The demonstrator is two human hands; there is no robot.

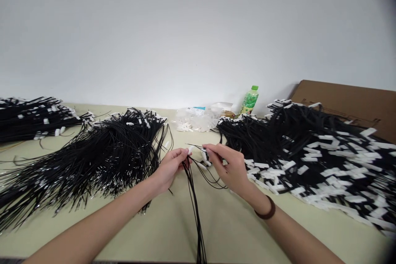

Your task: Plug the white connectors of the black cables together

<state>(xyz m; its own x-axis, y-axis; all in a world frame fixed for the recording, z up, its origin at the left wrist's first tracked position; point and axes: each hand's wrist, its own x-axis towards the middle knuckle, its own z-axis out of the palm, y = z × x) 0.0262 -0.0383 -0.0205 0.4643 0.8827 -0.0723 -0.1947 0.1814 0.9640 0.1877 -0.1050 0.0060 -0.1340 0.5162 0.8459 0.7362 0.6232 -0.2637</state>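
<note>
Near the middle of the view, my left hand (172, 167) pinches a white connector (191, 149) at the top of a bundle of black wires (195, 206). The bundle hangs down toward the table's front edge. To its right, my right hand (228, 166) has thumb and forefinger closed on the thin end of a black wire. Some wires loop between both hands. Several small white connectors lie on the table just behind the loop, partly hidden by my right hand.
Black wire piles lie at left (108, 152) and right (291, 136), the right one with many white connectors. A clear bag (198, 119) of white parts and a green-capped bottle (249, 100) stand by the wall. A cardboard sheet (346, 105) leans behind, over the pale green table (167, 231).
</note>
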